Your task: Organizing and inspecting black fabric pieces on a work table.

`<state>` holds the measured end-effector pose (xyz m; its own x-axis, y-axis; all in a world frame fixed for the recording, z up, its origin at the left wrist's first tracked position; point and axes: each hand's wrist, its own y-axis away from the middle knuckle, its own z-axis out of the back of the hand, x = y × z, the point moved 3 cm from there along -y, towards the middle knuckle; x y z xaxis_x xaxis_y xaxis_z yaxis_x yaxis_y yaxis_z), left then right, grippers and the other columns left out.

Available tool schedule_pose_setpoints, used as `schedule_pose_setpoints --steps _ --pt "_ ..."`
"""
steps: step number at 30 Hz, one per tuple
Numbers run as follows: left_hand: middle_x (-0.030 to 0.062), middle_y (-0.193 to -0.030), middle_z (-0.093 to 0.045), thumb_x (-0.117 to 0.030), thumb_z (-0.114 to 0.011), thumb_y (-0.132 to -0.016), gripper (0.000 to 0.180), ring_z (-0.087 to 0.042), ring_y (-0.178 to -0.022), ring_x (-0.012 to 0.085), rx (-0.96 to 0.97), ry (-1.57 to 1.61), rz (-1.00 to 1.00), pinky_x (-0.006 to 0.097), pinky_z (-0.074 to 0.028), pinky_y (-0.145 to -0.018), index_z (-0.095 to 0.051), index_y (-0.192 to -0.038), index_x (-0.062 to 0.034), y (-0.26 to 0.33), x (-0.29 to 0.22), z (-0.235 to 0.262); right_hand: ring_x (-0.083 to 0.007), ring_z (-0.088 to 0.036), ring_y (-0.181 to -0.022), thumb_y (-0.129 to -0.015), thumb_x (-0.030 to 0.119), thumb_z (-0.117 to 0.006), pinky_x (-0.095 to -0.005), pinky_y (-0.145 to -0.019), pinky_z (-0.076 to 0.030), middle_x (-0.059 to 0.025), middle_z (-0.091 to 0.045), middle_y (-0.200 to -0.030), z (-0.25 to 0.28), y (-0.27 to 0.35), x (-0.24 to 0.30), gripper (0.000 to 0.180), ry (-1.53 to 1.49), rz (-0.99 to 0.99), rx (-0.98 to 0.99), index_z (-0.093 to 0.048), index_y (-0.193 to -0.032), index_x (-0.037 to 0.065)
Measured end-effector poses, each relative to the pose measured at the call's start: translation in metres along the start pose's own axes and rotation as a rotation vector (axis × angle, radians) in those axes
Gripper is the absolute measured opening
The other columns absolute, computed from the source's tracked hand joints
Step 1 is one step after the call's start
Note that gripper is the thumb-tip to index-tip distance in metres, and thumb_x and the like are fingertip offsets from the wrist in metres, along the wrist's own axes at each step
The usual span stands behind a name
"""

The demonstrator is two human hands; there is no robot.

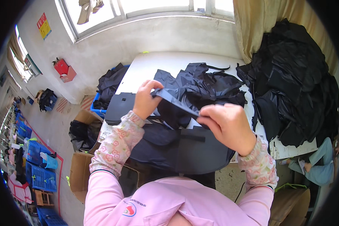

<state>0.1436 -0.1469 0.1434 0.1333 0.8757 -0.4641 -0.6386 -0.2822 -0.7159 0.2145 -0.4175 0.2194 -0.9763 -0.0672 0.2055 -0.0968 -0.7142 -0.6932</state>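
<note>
Both my hands are raised above the white table point(143, 64), with a black fabric piece point(179, 104) stretched between them. My left hand point(146, 100) pinches its left end between thumb and fingers. At the other end, my right hand point(228, 126) is closed on the edge, held lower and nearer to me. Below them a black fabric item point(154, 148) with a stiff, rounded dark panel point(203, 150) lies across the table's near edge. Another flat dark panel point(120, 107) with a small square hole is left of my hands. Crumpled black fabric pieces point(207, 81) lie just beyond.
A tall heap of black fabric point(290, 83) fills the right side, near a curtain point(258, 22). Left of the table are a blue crate point(98, 112) of black pieces and open cardboard boxes point(81, 169). Another person's legs point(320, 165) show at the right.
</note>
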Motion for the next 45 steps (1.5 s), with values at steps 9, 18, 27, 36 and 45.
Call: schedule_pose_setpoints --steps 9,18,27,36,45 --pt "0.0118 -0.096 -0.068 -0.003 -0.071 -0.072 0.019 -0.064 -0.098 0.0295 0.205 -0.206 0.102 0.037 -0.05 -0.088 -0.068 -0.091 -0.0031 0.094 0.072 0.101 -0.0248 -0.066 -0.063 -0.088 0.008 -0.073 -0.0302 -0.058 -0.049 -0.011 -0.067 -0.078 0.004 0.095 0.026 0.013 -0.948 -0.349 0.605 -0.066 -0.096 0.001" --pt "0.0049 -0.064 -0.048 -0.005 -0.081 -0.071 0.024 -0.046 -0.064 0.0129 0.818 -0.074 0.664 0.031 -0.041 -0.061 -0.058 -0.073 0.0004 0.152 0.092 0.19 -0.0108 -0.061 -0.067 -0.087 0.01 -0.073 -0.0253 -0.062 -0.047 -0.0059 -0.066 -0.077 0.012 0.137 -0.009 0.013 -0.703 -0.742 0.608 -0.066 -0.093 0.001" --pt "0.0068 -0.058 -0.036 -0.027 -0.083 -0.077 0.045 -0.036 -0.059 0.0149 1.083 -0.102 0.6 0.037 -0.035 -0.056 -0.049 -0.066 0.0008 0.156 0.154 0.088 -0.0306 -0.066 -0.069 -0.082 0.024 -0.075 -0.0388 -0.068 -0.05 -0.0095 -0.068 -0.075 -0.057 0.172 -0.085 0.021 0.311 -0.57 0.317 -0.064 -0.085 0.006" --pt "0.0062 -0.057 -0.043 -0.026 -0.081 -0.08 0.037 -0.041 -0.06 0.0139 1.131 -0.136 0.642 0.036 -0.039 -0.059 -0.058 -0.071 0.0013 0.152 0.178 0.056 -0.036 -0.029 -0.146 -0.069 0.039 -0.083 -0.0556 -0.117 -0.025 -0.0142 -0.036 -0.154 -0.097 0.163 -0.027 0.086 0.109 -0.224 0.611 -0.047 -0.144 0.015" --pt "0.0097 -0.07 -0.065 -0.023 -0.08 -0.081 0.029 -0.062 -0.061 0.0177 1.073 -0.286 0.949 0.034 -0.05 -0.057 -0.07 -0.092 0.0024 0.155 0.205 0.102 -0.0375 -0.015 -0.151 -0.067 0.057 -0.081 -0.0583 -0.12 -0.012 -0.0128 -0.017 -0.164 -0.113 0.185 -0.045 0.109 0.03 -0.281 0.895 -0.03 -0.156 0.02"
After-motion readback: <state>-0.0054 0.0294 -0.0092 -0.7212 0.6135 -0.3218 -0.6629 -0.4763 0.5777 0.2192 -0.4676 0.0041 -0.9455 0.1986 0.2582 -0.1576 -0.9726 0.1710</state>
